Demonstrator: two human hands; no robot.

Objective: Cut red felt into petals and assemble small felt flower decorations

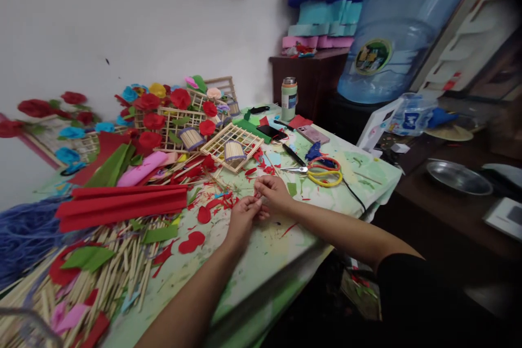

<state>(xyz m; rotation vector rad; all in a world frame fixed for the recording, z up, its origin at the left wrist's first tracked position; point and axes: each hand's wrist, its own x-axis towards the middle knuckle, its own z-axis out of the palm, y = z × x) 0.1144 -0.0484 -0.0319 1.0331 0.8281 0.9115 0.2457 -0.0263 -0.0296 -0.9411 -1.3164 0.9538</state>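
Over the middle of the cloth-covered table, my left hand and my right hand meet with fingers pinched together. A small red piece shows between the fingertips; its shape is mostly hidden. Both hands hold it. Red paper petals and scraps lie left of my left hand. Scissors with red and yellow handles rest to the right, beyond my right hand. A small wooden lattice with a little woven basket lies behind the hands.
Red folded paper, thin sticks and blue strands cover the left. Paper flowers stand by the wall. Toward the back are a bottle, a phone and a black pen. A water jug stands right.
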